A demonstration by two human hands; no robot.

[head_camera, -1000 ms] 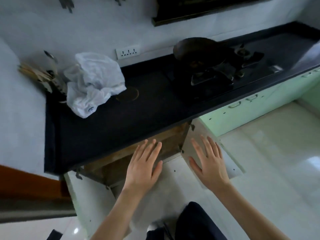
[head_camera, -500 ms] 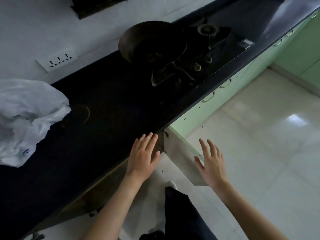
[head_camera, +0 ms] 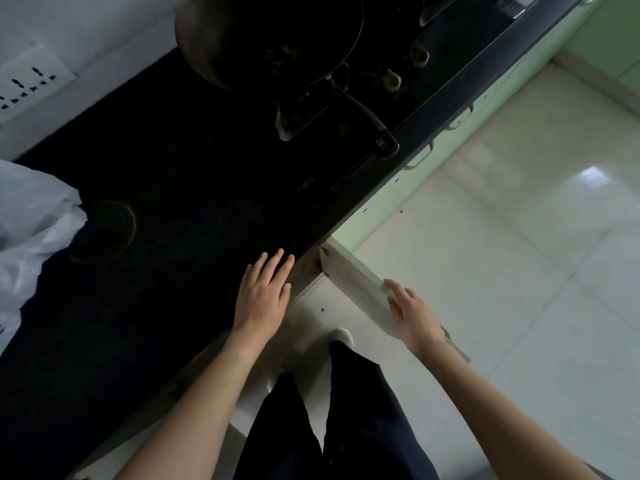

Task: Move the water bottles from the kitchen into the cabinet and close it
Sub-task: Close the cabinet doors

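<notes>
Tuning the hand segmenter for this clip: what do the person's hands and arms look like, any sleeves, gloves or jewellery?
The left hand and right hand are bare: no gloves, no rings or watch visible. The left forearm and right forearm are uncovered to the frame edge, no sleeve in view. No markings show.

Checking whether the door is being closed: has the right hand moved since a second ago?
Yes. The right hand has slid outward, from near the counter edge to the free end of the open door.
</notes>
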